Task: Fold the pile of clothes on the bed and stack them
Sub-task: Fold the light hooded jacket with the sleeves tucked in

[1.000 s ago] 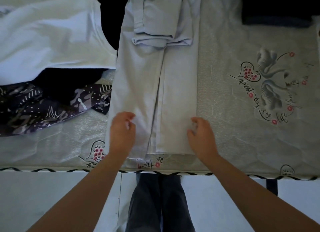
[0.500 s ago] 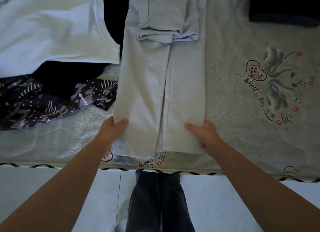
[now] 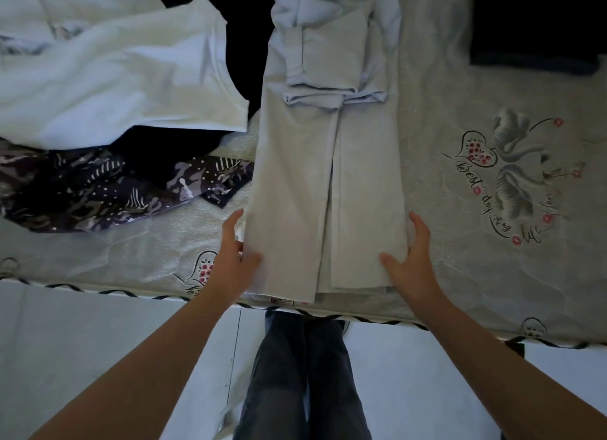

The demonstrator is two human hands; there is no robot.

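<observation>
- Pale grey garment [image 3: 315, 190] lies folded lengthwise on the bed [image 3: 460, 242]; cross-fold not yet done.
- Left hand [image 3: 235, 252] and right hand [image 3: 412, 259] grip its near corners, thumbs on top.
- White shirt [image 3: 115, 78] and patterned cloth [image 3: 98, 190] lie unfolded.

— What does the room offer?
— A mattress [image 3: 460, 259] in pale quilted fabric, printed with swans, hearts and script, its edge piped in black and white.
— And below?
— A pale tiled floor [image 3: 82, 334], brighter than the dim bed.
</observation>
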